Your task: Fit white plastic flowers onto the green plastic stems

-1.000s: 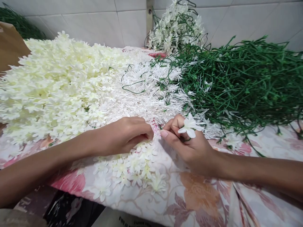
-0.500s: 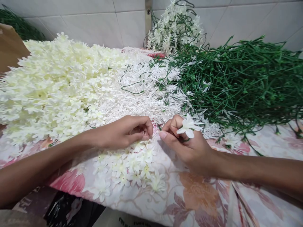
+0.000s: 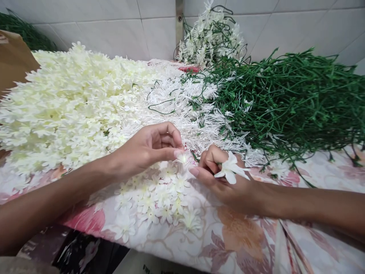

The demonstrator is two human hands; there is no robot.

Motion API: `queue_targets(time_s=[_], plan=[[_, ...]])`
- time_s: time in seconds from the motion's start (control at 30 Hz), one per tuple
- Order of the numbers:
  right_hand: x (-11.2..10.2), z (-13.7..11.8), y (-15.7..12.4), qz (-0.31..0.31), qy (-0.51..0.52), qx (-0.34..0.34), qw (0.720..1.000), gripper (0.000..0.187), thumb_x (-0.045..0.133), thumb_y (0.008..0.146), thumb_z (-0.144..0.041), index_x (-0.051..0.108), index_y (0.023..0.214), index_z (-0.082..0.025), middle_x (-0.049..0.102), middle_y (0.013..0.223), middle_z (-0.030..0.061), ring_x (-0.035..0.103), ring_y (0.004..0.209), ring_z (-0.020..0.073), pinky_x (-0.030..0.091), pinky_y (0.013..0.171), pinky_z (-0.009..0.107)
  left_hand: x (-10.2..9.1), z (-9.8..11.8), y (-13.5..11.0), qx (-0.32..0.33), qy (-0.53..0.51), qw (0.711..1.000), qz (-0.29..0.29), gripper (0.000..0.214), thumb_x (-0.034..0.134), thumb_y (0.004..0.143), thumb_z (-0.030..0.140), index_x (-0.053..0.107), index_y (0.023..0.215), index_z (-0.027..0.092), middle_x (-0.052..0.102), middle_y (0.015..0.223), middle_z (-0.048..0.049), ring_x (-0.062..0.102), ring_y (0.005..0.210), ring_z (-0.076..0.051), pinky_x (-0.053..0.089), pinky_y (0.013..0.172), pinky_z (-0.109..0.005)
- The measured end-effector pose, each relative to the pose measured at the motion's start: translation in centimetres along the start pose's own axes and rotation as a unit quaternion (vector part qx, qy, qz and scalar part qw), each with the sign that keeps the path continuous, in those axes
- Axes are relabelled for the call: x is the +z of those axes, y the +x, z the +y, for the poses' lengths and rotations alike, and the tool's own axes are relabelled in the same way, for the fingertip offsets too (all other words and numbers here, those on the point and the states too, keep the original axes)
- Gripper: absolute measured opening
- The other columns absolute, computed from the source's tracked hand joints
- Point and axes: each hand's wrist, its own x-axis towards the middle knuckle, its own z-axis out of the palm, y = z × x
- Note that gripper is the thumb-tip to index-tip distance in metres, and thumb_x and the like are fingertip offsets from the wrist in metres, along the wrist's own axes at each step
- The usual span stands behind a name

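Note:
My left hand (image 3: 154, 146) pinches a small white artificial flower (image 3: 184, 157) between thumb and forefinger. Facing it, my right hand (image 3: 221, 179) is closed around a green artificial stem (image 3: 195, 156), whose tip points toward that flower. A white blossom (image 3: 231, 168) sticks out above the right hand's curled fingers; most of the stem is hidden in the hand. Below both hands, loose white flower heads (image 3: 162, 196) lie on the floral tablecloth (image 3: 182, 245). Just beyond the fingers is a pile of thin white stamens (image 3: 171, 123).
A large heap of cream-white petals (image 3: 71, 106) covers the left side. Green plastic stems (image 3: 293, 99) are piled at the right. A bunch of finished-looking flower sprays (image 3: 211, 36) leans on the tiled wall (image 3: 114, 34). A brown cardboard piece (image 3: 15, 61) stands far left.
A white flower now shows in my left fingertips, and the left hand has turned and lifted slightly. My right hand has shifted slightly lower with its stem and blossom.

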Motion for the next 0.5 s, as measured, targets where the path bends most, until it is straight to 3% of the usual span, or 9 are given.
queue_targets(time_s=[0.1,0.23,0.5], plan=[[0.0,0.0,0.0,0.014,-0.041,-0.074,0.996,0.027,0.052,0.086,-0.017,0.032,0.069,-0.022,0.037,0.054,-0.0069,0.033,0.044,0.0071,0.027,0.043,0.021,0.9,-0.2,-0.4,0.000,-0.023,0.999,0.040,0.016,0.070,0.075,0.011,0.055,0.079,0.015,0.060,0.073,0.0003,0.058,0.064,-0.009,0.050,0.057,-0.017],[0.3,0.4,-0.1,0.017,-0.075,-0.172,0.982,0.011,0.048,0.087,-0.013,0.047,0.079,-0.021,0.046,0.054,-0.0068,0.041,0.043,0.0074,0.034,0.046,0.020,1.6,-0.6,-0.7,0.028,-0.040,0.996,0.072,0.018,0.072,0.074,0.011,0.055,0.078,0.016,0.059,0.069,0.0028,0.057,0.061,-0.007,0.048,0.055,-0.015],[0.7,0.7,-0.2,0.055,-0.127,-0.177,0.975,0.011,0.044,0.088,-0.013,0.051,0.085,-0.019,0.055,0.058,-0.0037,0.049,0.045,0.0090,0.036,0.048,0.021,2.4,-1.1,-1.2,0.089,0.017,0.992,0.087,0.014,0.070,0.077,0.009,0.057,0.078,0.016,0.060,0.071,0.0024,0.058,0.064,-0.008,0.048,0.058,-0.017]])
